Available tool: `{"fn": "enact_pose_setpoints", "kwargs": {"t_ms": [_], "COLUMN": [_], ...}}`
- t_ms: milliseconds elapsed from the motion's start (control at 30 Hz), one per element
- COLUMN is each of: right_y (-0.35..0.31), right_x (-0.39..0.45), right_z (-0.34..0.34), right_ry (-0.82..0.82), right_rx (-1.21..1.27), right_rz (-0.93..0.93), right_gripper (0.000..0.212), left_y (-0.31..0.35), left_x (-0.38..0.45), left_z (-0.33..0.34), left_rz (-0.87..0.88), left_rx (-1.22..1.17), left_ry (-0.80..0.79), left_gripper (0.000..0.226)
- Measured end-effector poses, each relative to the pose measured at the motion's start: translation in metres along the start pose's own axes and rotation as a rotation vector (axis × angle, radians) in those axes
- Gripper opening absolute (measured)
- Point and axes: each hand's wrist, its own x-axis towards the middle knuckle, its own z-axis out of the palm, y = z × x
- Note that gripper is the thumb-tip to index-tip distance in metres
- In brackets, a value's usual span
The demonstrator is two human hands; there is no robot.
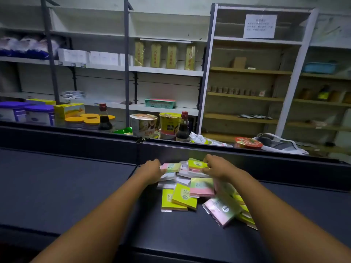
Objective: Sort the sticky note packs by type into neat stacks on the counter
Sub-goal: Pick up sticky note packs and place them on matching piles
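Note:
A loose pile of wrapped sticky note packs lies on the dark counter point(76, 186). Yellow-green packs point(183, 196) sit at the near left of the pile, a pink and green pack point(202, 187) lies in the middle, and a tilted pink pack point(222, 211) rests at the right over more yellow ones. My left hand point(152, 170) grips a pink and green pack point(171, 167) at the pile's far left. My right hand point(214, 166) holds a yellow-green pack point(196, 164) at the far side, above several white-wrapped packs.
A raised dark ledge point(247, 154) runs behind the pile. Beyond it stand noodle cups point(143, 124), soy sauce bottles point(183, 130), yellow-lidded jars point(75, 121) and tubs. Shelving fills the back wall. The counter stretches left of the pile.

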Motion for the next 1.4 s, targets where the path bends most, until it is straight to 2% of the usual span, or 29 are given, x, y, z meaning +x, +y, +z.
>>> {"fn": "enact_pose_setpoints", "kwargs": {"t_ms": [267,400,500,600,800,933,1033,1200,1400], "right_y": [0.010,0.015,0.018,0.021,0.017,0.011,0.007,0.000,-0.011], "right_x": [0.006,0.005,0.001,-0.001,-0.003,-0.002,0.000,0.014,0.026], "right_z": [0.004,0.003,-0.001,-0.005,-0.007,-0.003,0.001,0.011,0.024], "right_ry": [0.073,0.103,0.105,0.097,0.107,0.100,0.090,0.018,0.036], "right_rx": [0.073,0.106,0.091,0.088,0.137,0.196,0.234,0.213,0.143], "right_rz": [0.041,0.054,0.063,0.071,0.075,0.097,0.135,0.238,0.397], "right_gripper": [0.032,0.027,0.031,0.035,0.031,0.026,0.029,0.036,0.078], "left_y": [0.008,0.013,0.017,0.022,0.029,0.035,0.035,0.033,0.029], "left_x": [0.032,0.039,0.038,0.032,-0.003,-0.036,-0.056,-0.077,-0.080], "left_z": [0.020,0.018,0.016,0.017,0.015,0.004,-0.004,-0.013,-0.020], "left_rz": [-0.188,-0.294,-0.305,-0.263,-0.132,0.078,0.192,0.293,0.337], "left_rx": [-0.241,-0.410,-0.473,-0.606,-1.200,-1.499,-1.566,-1.512,-1.473], "left_ry": [0.107,0.062,0.076,0.160,0.236,0.210,0.208,0.223,0.232], "left_gripper": [0.064,0.076,0.070,0.046,0.008,0.007,0.013,0.018,0.018]}}
